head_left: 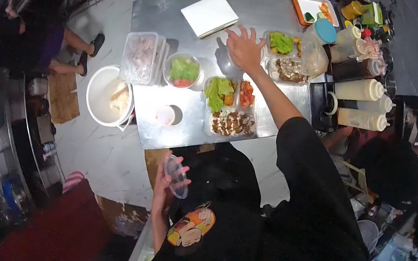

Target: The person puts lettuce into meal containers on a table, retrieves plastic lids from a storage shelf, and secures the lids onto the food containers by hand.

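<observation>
My left hand (164, 176) is low at the near side of the table, closed round the edge of a clear round plastic lid (178, 176). Over the far part of the metal table, my right hand (245, 50) reaches out with its fingers spread and nothing visible in them. It is beside a white box (210, 14) and a clear takeaway container (285, 45) with lettuce and meat. Below that hand lies a second filled container (229, 109). A round tub with lettuce and tomato (182, 70) and a small clear cup (165, 116) stand to the left.
Squeeze bottles (359, 90) crowd the table's right side, near a tray of cut vegetables (317, 11). A clear box of pale food (143, 57) sits at the left edge. On the floor are a white bucket (110, 96) and another person's legs (75, 48).
</observation>
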`<action>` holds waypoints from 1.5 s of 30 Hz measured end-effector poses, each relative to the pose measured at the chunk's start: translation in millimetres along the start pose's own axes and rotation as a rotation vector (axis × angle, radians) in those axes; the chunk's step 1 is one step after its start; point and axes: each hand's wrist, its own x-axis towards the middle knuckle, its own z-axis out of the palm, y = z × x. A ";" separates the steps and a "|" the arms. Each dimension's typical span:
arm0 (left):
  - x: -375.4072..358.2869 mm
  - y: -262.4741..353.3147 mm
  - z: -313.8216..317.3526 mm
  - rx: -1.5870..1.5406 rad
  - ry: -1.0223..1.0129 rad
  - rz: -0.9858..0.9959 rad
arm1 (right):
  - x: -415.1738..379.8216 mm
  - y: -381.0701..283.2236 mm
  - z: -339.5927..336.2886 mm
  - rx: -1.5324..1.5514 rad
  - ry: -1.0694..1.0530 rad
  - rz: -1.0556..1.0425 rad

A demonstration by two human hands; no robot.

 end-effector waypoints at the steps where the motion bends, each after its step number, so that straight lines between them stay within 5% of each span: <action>1: 3.3 10.8 10.5 -0.014 0.063 -0.117 | 2.3 0.9 -2.6 0.018 -0.018 0.009; 2: 7.2 18.5 17.8 -0.032 0.125 -0.231 | 3.9 0.8 -5.5 0.023 -0.005 0.016; 5: 1.0 6.2 -3.3 0.104 -0.261 0.151 | 2.4 -4.6 -11.2 0.040 0.037 0.028; 7: -0.6 26.0 -0.6 0.157 -0.243 0.103 | 0.7 -7.5 -22.1 0.054 0.072 0.054; 10: -3.3 46.6 11.0 0.184 -0.247 0.100 | -32.1 -32.3 -75.4 0.308 0.398 0.150; 12: 0.1 54.9 15.7 0.219 -0.268 0.079 | -99.1 -58.6 -98.8 0.767 0.273 0.163; 13: 5.5 55.8 20.5 0.246 -0.300 0.055 | -130.1 -82.6 -149.0 0.814 -0.280 0.369; 15: 25.6 40.4 18.7 0.278 -0.377 0.080 | -224.3 -114.9 -120.5 1.036 -0.220 0.135; 17: 39.7 22.8 32.7 0.327 -0.413 0.030 | -288.9 -147.4 -133.4 1.193 -0.404 0.194; 19: 40.8 0.8 47.1 0.388 -0.454 -0.032 | -334.7 -162.5 -144.0 1.160 -0.182 0.295; 23: 39.1 -36.4 95.9 0.574 -0.536 -0.089 | -381.3 -128.2 -170.6 0.899 -0.074 0.596; 26: 34.4 -64.4 151.1 0.794 -0.438 0.022 | -422.6 -88.2 -180.4 0.929 0.248 0.820; 30: 41.5 -113.4 201.4 0.930 -0.616 0.141 | -501.2 -5.0 -150.3 0.962 0.593 0.993; 33: 83.7 -175.9 239.0 0.981 -0.849 0.151 | -585.3 75.4 -145.7 0.940 0.836 1.096; 34: 28.6 -184.0 294.5 1.058 -0.961 0.197 | -614.0 98.1 -168.0 0.849 0.840 1.188; 37: -72.2 -212.9 426.2 0.993 -1.900 0.117 | -702.7 166.5 -200.6 0.578 0.894 1.339; 39: -157.6 -219.8 502.5 0.611 -2.716 -0.377 | -750.3 204.0 -215.5 0.529 0.964 1.366; 40: -178.7 -241.6 515.6 0.272 -2.932 -0.515 | -765.7 221.6 -224.2 0.619 1.013 1.392; 42: -218.9 -276.4 549.6 -0.075 -3.050 -0.705 | -783.6 262.0 -234.1 0.696 1.054 1.395; 45: -252.4 -306.4 607.5 -0.031 -2.941 -0.872 | -801.5 310.0 -242.3 0.716 1.126 1.369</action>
